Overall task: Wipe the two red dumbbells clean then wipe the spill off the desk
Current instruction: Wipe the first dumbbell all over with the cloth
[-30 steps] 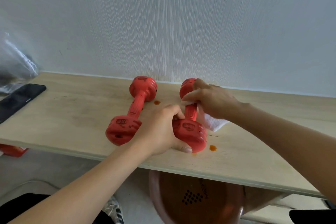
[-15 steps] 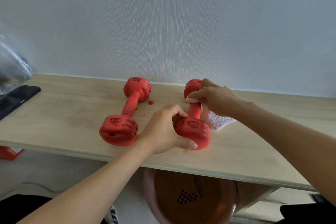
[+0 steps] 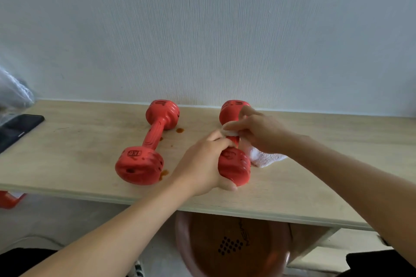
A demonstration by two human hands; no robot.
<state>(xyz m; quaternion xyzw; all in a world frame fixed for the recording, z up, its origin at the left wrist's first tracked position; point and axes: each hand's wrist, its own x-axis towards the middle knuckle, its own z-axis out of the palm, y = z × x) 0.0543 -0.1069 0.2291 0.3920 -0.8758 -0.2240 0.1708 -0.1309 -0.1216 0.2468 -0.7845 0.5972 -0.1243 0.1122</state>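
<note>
Since the frame a second ago, the right hand (image 3: 258, 131) has slid the white cloth (image 3: 264, 156) nearer along the handle of the right dumbbell (image 3: 234, 164), so that cloth and fingers now sit close against the left hand (image 3: 202, 164). That left hand is closed around the near head of this dumbbell, thumb underneath at the table's front side, steadying it. The right hand is closed on the cloth, pinching it around the red handle; a loose fold of the cloth lies on the table (image 3: 315, 175) just right of the near head. The far head of this dumbbell shows behind the right hand, close to the white wall (image 3: 202, 29).

The left dumbbell (image 3: 148, 144) lies free on the table, well left of the hands, its near head marked "KG". Orange-brown spill spots (image 3: 179, 130) sit beside its far head, and another spot (image 3: 163, 173) touches its near head. A black phone (image 3: 18, 129) lies at the table's left end. Below the table edge a round brown stool seat (image 3: 231, 245) shows.
</note>
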